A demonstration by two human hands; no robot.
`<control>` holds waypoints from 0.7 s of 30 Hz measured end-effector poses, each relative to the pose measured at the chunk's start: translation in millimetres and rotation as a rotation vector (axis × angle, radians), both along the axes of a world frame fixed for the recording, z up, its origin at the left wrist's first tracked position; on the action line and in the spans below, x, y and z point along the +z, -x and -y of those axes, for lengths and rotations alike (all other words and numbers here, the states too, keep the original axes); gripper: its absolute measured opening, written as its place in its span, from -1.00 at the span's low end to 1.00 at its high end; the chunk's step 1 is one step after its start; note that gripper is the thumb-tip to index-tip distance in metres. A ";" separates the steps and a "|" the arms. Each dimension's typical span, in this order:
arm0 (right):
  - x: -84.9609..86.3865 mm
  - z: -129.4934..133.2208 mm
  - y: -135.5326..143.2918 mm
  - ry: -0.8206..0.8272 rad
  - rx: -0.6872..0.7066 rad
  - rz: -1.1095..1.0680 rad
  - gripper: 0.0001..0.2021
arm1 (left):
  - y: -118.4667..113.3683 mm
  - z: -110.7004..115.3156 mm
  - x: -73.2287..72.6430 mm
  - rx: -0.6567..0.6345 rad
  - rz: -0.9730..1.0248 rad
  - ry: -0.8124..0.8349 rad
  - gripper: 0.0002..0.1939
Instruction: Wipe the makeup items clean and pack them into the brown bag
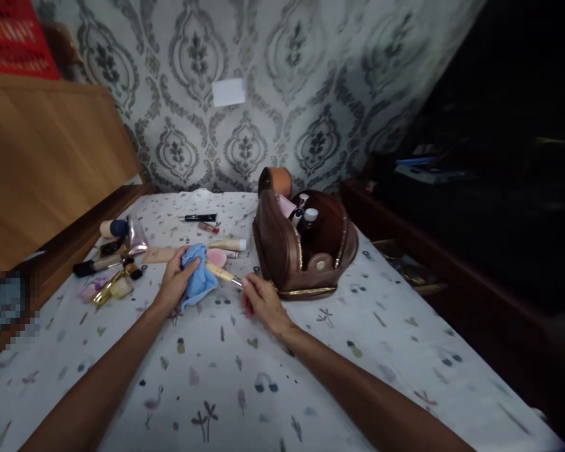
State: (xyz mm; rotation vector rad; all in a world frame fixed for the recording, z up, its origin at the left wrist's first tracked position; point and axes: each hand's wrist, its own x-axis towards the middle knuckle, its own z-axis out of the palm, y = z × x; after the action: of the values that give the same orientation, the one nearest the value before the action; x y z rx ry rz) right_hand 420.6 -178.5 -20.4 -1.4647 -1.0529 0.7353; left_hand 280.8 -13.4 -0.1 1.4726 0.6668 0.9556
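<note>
My left hand is closed on a light blue cloth, which hangs in folds below the fingers. A slim makeup brush with a pale yellow handle and a silver band reaches from the cloth to my right hand. The right fingers are pinched round its silver end, hiding its tip. One end of the handle touches or lies within the cloth. Just behind the hands are a round pink item, a beige tube with a white cap and a flat beige item.
An unzipped brown leather bag stands right of the hands, with bottles inside. Several cosmetics, including a shiny pink tube, lie at left. A black tube lies farther back. Wooden furniture borders the patterned sheet.
</note>
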 end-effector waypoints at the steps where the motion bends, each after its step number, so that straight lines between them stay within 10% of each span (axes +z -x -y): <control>1: 0.9 0.4 0.2 -0.002 -0.005 -0.002 -0.57 | -0.1 1.7 2.0 0.007 -0.005 0.011 -0.51; 10: 10.4 5.6 2.8 -0.138 -0.120 0.082 -0.79 | -4.6 9.4 7.9 -0.010 0.102 0.191 -0.45; 21: 96.8 74.7 -29.3 -0.470 -0.244 0.352 -0.83 | -31.4 41.6 32.4 -0.096 0.002 0.116 -0.53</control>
State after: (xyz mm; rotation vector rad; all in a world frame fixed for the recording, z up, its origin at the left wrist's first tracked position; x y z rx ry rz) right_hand 450.0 -253.2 76.4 -1.2979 -1.1860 0.0413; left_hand 312.2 -55.1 32.3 1.3880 0.6337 0.8308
